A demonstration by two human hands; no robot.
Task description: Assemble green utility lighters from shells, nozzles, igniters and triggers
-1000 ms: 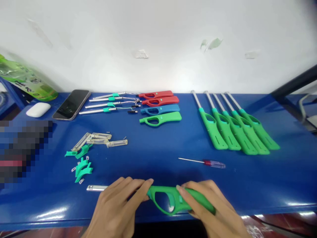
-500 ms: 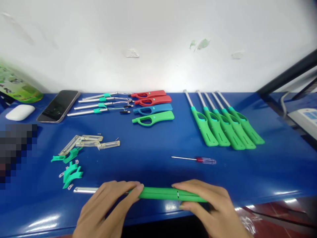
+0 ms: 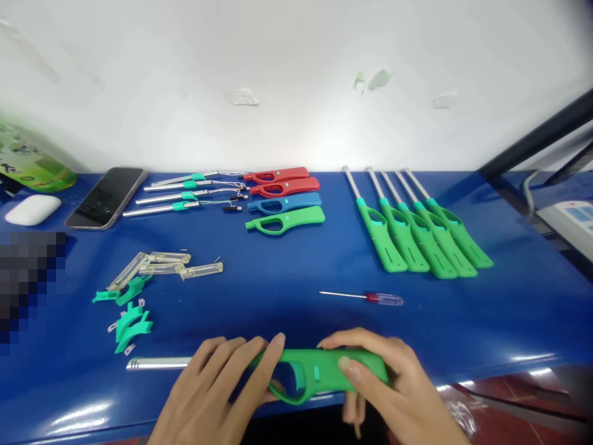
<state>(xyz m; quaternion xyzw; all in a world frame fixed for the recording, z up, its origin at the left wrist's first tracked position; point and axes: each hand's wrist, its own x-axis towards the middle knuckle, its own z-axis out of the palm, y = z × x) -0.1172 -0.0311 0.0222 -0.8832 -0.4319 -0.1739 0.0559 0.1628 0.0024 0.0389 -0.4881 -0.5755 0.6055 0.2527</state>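
I hold a green long-neck lighter (image 3: 319, 374) at the near edge of the blue table (image 3: 287, 281). Its metal tube (image 3: 157, 363) sticks out to the left. My left hand (image 3: 217, 392) pinches the front of the green handle, fingers closed on it. My right hand (image 3: 389, 389) wraps the rear of the handle, thumb on its side. The handle's flat side with the finger hole faces me. A small screwdriver (image 3: 365, 298) with a clear handle lies just beyond my hands.
Five finished green lighters (image 3: 417, 232) lie at the back right. Empty handle shells, red, blue and green (image 3: 282, 204), and metal tubes with wires (image 3: 185, 194) lie mid-back. Clear tanks (image 3: 167, 266) and teal triggers (image 3: 132, 321) sit left. Phone (image 3: 104, 196), white case (image 3: 32, 210).
The lighter has been rolled in my hands: half a second ago it showed its thin edge, now its flat side with the finger hole faces me. Both hands kept their grip.
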